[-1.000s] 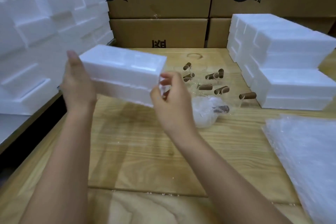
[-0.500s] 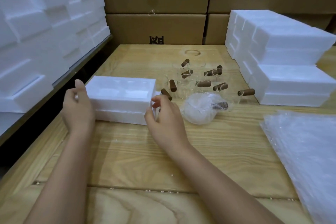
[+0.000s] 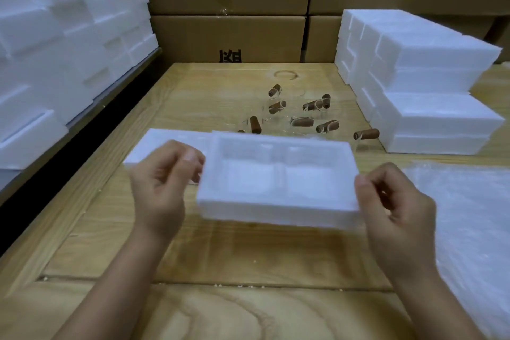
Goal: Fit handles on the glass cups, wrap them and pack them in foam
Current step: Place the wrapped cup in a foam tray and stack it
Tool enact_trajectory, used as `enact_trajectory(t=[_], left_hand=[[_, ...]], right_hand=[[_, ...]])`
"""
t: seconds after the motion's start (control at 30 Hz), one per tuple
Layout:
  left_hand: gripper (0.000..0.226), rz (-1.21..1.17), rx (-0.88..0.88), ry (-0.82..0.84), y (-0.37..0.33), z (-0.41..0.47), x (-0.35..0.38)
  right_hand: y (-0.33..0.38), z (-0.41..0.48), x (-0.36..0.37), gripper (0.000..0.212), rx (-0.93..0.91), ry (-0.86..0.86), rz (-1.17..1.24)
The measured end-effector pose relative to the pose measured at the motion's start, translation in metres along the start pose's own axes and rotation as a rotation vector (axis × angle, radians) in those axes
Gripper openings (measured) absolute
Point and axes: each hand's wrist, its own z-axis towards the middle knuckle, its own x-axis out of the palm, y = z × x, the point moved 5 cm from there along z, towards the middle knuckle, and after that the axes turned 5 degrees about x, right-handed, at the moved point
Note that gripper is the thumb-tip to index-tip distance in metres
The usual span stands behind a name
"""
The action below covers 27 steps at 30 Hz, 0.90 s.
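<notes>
Curled fingers of the left hand (image 3: 160, 188) and the right hand (image 3: 397, 215) pinch the two short ends of a foam tray (image 3: 276, 182). It hangs between them, its two hollows facing up, above the wooden table (image 3: 220, 251). A second foam piece (image 3: 165, 138) lies behind the left hand. Glass cups (image 3: 300, 119) with brown handles stand beyond the tray, and plastic sheets (image 3: 469, 215) lie to the right.

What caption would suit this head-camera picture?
Left hand and right hand hold a two-pocket foam tray above the wooden table, glass cups beyond.
</notes>
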Motion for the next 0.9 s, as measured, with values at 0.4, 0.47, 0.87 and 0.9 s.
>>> enact_trajectory(t=[0.4, 0.47, 0.87, 0.9], left_hand=[[0.021, 0.199, -0.252, 0.332, 0.033, -0.033, 0.031], [0.026, 0.225, -0.266, 0.327, 0.035, -0.033, 0.031], [0.05, 0.327, -0.481, 0.76, 0.019, 0.043, 0.097], [0.062, 0.325, -0.516, 0.828, 0.023, 0.042, 0.108]], right_hand=[[-0.052, -0.011, -0.01, 0.03, 0.239, 0.208, -0.297], [-0.052, -0.011, -0.01, 0.032, 0.256, 0.204, -0.321], [-0.033, 0.086, 0.015, 0.022, 0.203, 0.396, -0.516], [-0.039, 0.09, 0.029, 0.03, 0.206, 0.478, -0.547]])
